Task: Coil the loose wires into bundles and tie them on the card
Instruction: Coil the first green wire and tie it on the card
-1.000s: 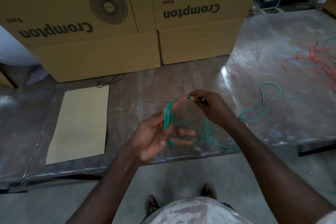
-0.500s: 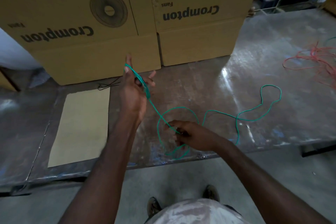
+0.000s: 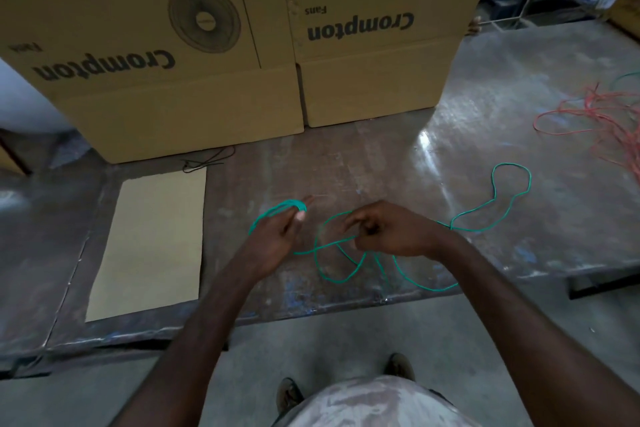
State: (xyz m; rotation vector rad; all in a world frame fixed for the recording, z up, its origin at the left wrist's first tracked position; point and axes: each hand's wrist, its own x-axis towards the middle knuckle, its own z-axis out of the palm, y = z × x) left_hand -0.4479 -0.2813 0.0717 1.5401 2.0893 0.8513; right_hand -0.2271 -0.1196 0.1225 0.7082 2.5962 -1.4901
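Two bare hands work a green wire (image 3: pixel 341 279) above the near edge of a worn metal tabletop (image 3: pixel 485 156). Several loops of the wire are wrapped around the extended fingers (image 3: pixel 300 215) of the left hand (image 3: pixel 277 236), with the palm turned away from the camera. The right hand (image 3: pixel 384 232) pinches a strand between curled fingertips, just beside the left. From that pinch the wire sags in slack loops toward the near edge, then trails off to the right and ends in a long narrow loop lying flat on the tabletop.

A plain tan card (image 3: pixel 152 239) lies flat near the front left corner, bare, well apart from the hands. Just beyond its far edge sits a small black wire (image 3: pixel 207 159), too thin to make out clearly. Two large cardboard boxes (image 3: pixel 242 55) printed "Crompton Fans", the lettering upside down from this view, stand side by side along the far edge and block what lies behind them. A tangle of red wires (image 3: pixel 602 118) is spread at the right edge, cut off by the frame, with a short arc of another green strand above it.

Below the tabletop, grey floor (image 3: pixel 346 340), two shoe tips and a pale patterned garment show. How the strands cross under the right hand is hidden.
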